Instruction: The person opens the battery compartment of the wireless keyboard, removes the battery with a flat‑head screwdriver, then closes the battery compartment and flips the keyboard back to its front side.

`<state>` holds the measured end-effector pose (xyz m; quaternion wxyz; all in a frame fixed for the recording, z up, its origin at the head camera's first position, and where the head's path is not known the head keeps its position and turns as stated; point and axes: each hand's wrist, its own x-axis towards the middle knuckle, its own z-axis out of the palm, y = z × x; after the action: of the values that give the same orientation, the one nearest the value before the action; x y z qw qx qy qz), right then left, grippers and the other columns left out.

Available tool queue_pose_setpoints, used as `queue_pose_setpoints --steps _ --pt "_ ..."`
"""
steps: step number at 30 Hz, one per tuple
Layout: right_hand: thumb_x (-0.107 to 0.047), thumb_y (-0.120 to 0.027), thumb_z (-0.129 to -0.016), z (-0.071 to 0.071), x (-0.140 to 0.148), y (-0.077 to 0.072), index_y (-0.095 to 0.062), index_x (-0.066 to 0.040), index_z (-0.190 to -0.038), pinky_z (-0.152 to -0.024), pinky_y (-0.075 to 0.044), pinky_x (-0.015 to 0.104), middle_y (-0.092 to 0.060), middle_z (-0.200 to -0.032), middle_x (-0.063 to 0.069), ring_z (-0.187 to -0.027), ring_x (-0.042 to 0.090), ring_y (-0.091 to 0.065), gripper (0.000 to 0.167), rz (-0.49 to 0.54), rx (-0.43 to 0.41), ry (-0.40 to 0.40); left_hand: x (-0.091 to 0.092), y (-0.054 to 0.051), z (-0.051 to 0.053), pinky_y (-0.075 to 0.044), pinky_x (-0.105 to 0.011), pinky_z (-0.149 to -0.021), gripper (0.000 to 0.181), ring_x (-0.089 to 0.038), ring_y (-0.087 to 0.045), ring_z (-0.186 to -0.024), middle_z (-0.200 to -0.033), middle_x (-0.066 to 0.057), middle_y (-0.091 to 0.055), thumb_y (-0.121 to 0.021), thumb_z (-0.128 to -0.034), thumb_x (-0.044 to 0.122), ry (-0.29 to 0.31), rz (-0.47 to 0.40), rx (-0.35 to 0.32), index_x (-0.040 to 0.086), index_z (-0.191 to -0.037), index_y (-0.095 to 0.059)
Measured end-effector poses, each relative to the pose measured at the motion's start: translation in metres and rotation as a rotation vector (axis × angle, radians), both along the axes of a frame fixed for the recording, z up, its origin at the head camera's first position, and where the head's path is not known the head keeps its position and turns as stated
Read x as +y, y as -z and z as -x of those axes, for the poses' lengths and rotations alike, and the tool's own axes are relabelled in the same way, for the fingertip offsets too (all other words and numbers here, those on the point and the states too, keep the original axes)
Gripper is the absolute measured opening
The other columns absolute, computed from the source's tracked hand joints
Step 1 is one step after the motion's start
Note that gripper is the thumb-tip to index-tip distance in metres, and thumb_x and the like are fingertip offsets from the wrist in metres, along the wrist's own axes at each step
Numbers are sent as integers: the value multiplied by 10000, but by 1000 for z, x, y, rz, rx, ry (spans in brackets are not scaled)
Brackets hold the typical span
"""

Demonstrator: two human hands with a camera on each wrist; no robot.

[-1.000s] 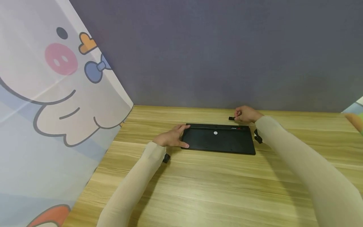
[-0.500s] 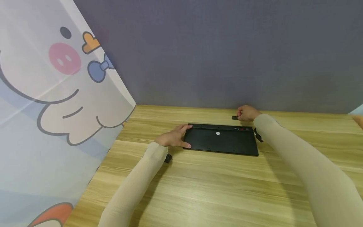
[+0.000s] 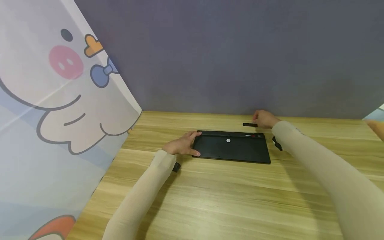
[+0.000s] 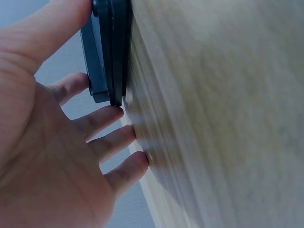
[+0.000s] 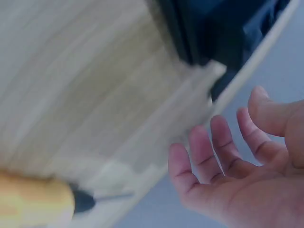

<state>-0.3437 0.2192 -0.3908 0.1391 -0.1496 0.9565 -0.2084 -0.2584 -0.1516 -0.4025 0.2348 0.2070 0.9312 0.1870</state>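
Observation:
A black keyboard (image 3: 231, 148) lies underside up on the wooden table, a round white sticker near its middle. My left hand (image 3: 181, 145) grips its left end, thumb at the near edge and fingers at the far edge. In the left wrist view, thumb and index finger of the left hand (image 4: 61, 128) touch the keyboard (image 4: 111, 52). Beyond the keyboard lies a small black strip (image 3: 250, 124), which looks like a battery cover. My right hand (image 3: 265, 119) is at its right end. The right wrist view shows the right hand (image 5: 237, 166) with loosely bent fingers, holding nothing.
In the right wrist view, a yellow-handled tool (image 5: 38, 199) with a thin shaft, seemingly a screwdriver, lies on the table. An orange shape (image 3: 376, 128) shows at the head view's right edge. A grey partition (image 3: 228, 60) rises behind; a cartoon-printed panel (image 3: 90, 126) borders the left.
My right hand has let go of the black strip and drawn slightly to the right, so more of the strip shows. My left hand and the keyboard have stayed put.

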Motion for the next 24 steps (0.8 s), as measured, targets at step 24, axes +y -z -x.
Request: queue_pose_setpoints --steps 24 --pt "-341 -658 -882 -95 84 -8 -420 119 -1104 -658 -436 396 -588 -860 113 -742 234 -527 563 -59 -111 11 4 3 2 -277 -517 -1041 944 -293 -86 -1415 -1574 -52 -37 -714 -812 454 1 -3 18 295 -1529 -123"
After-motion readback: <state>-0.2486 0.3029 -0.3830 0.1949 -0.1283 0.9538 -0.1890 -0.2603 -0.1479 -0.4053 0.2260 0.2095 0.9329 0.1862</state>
